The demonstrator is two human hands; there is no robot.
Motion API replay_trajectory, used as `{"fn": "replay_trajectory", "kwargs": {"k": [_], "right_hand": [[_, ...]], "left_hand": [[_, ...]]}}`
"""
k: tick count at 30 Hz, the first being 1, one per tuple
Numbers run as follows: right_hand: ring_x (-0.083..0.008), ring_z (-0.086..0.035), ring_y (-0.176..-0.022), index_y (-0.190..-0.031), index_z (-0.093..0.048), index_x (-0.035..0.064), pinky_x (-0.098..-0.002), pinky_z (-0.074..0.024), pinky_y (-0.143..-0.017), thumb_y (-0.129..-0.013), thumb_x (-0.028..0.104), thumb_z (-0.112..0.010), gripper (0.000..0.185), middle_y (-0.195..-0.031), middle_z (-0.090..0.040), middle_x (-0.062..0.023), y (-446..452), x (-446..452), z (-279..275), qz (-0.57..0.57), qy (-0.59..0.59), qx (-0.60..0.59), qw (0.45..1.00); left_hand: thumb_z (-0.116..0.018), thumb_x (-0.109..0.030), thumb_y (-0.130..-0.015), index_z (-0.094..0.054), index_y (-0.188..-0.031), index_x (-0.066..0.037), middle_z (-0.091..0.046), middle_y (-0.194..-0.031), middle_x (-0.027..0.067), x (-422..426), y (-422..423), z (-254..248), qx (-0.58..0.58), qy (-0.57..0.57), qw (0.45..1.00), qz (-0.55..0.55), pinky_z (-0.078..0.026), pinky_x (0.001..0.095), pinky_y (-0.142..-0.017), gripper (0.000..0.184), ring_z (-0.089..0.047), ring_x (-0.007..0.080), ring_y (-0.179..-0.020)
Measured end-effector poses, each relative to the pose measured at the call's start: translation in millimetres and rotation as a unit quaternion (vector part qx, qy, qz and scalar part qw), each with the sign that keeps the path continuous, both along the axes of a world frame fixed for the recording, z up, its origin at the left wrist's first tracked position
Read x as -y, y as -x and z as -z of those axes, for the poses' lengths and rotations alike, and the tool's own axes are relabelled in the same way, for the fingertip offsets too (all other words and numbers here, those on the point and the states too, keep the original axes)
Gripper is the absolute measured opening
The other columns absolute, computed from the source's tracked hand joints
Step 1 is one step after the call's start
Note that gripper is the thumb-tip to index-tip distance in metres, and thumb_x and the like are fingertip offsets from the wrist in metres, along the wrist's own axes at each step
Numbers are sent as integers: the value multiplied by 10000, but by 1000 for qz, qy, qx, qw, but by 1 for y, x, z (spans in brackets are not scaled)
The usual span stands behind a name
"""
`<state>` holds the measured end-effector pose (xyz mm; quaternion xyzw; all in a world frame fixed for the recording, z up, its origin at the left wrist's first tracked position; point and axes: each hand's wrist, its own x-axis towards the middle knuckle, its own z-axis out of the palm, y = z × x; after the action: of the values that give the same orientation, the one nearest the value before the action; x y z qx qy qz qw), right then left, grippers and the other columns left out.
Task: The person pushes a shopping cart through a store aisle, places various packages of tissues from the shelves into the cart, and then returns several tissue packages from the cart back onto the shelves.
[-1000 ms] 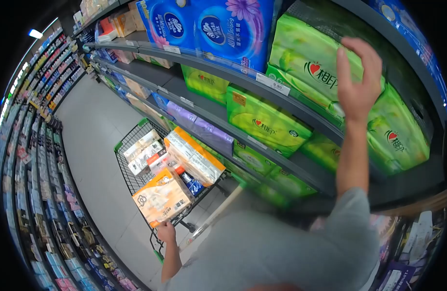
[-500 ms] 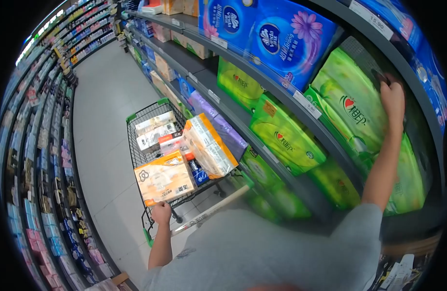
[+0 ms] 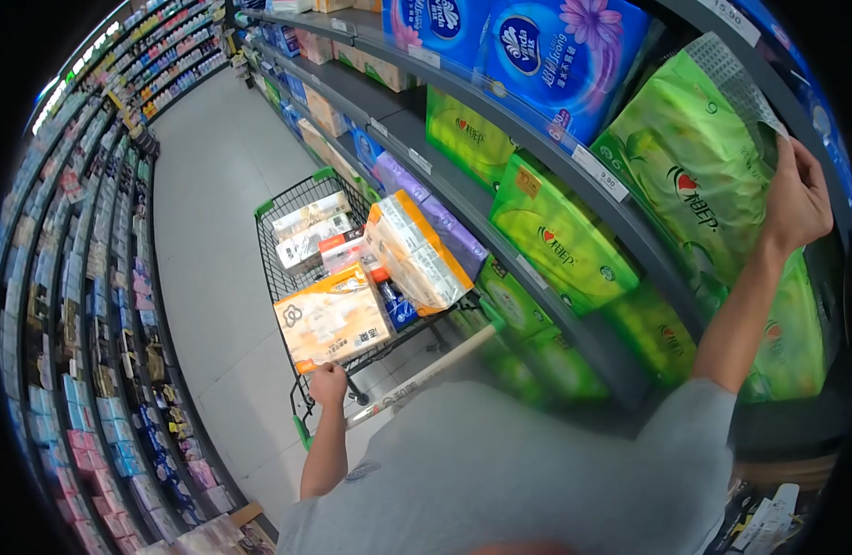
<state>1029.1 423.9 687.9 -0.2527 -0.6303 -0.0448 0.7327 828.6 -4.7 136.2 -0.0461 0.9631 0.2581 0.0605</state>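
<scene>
One head-worn view: faces forward, down; cart (image 3: 444, 362) near, shelves (image 3: 398, 113) beside.

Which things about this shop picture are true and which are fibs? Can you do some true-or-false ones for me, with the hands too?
1. The right hand is holding the wrapper of a green pack. True.
2. The shopping cart has nothing in it. False: the cart holds several packs.
3. A blue pack on the shelf has a purple flower on it. True.
4. The left hand is up on the shelf. False: the left hand is down at the lower edge of an orange-and-white pack in the cart.
5. A price label on the shelf edge says 9.90. True.
6. The person's shirt is red. False: the shirt is grey.
</scene>
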Motion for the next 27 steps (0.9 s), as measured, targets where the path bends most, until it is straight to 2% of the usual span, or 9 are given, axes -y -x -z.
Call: {"fn": "replay_trajectory", "kwargs": {"k": [5,7,8,10,14,18,21,24,27], "right_hand": [[-61,-606,-677,-787,-734,-1,-196,-474,-670,-764,101,-752,105,-734,-696,-28,-18,5,-15,-20,-90,-73,993],[-67,-590,-616,-864,-730,-6,-179,-459,-615,-774,156,-757,187,-679,-671,-7,-25,17,-23,-5,-96,-72,993],[-163,-544,-572,-738,-652,-103,-265,-453,-561,-711,-29,-677,83,-645,-618,-116,-19,38,-28,-91,-223,-62,969],[-159,-519,-558,-705,-646,-95,-269,-446,-554,-664,-43,-663,68,-617,-589,-97,-22,48,-34,-91,-223,-86,967],[-134,-489,-561,-716,-640,-65,-249,-420,-549,-699,6,-655,74,-622,-569,-67,-24,64,-39,-97,-213,-53,971],[-103,-479,-580,-745,-632,-39,-227,-394,-550,-740,42,-656,85,-645,-558,-35,-1,78,-30,-174,-135,54,974],[-80,-471,-594,-766,-626,-20,-211,-375,-552,-770,69,-657,95,-663,-550,-10,24,91,-18,-241,-49,180,952],[-57,-463,-608,-788,-620,-1,-195,-355,-553,-800,97,-658,105,-680,-541,14,53,105,-4,-308,39,313,898],[-34,-455,-622,-810,-614,19,-179,-336,-554,-830,124,-659,117,-698,-533,38,90,128,14,-375,112,434,812]], "left_hand": [[-544,-261,-714,-719,-785,-119,-668,-739,155,-1,-2,-2,4,-5,1000,-4,-504,421,-645,236,-651,337,-705],[-549,-276,-717,-725,-798,-136,-670,-747,156,-1,-3,-4,13,16,1000,-2,-506,422,-658,239,-653,337,-720],[-551,-298,-726,-728,-818,-147,-672,-758,153,2,1,-7,18,19,1000,3,-507,426,-668,250,-655,337,-736],[-549,-305,-729,-726,-820,-146,-674,-765,151,1,3,-6,27,16,1000,0,-507,428,-673,255,-655,338,-744],[-530,-324,-742,-717,-821,-136,-681,-814,152,0,0,-2,45,7,999,-10,-506,435,-699,276,-655,346,-778],[-509,-296,-743,-717,-828,-113,-679,-835,160,0,0,1,51,-24,998,-21,-512,445,-722,290,-655,346,-804],[-521,-278,-730,-720,-812,-111,-682,-825,153,2,-1,-3,47,-44,998,-18,-513,434,-730,272,-658,332,-800],[-528,-270,-721,-720,-816,-112,-684,-824,146,3,0,-3,51,-47,997,-13,-513,425,-732,266,-659,322,-795],[-525,-261,-718,-720,-817,-110,-685,-824,142,3,-2,-6,44,-54,997,-15,-514,417,-731,265,-659,319,-792]]}}
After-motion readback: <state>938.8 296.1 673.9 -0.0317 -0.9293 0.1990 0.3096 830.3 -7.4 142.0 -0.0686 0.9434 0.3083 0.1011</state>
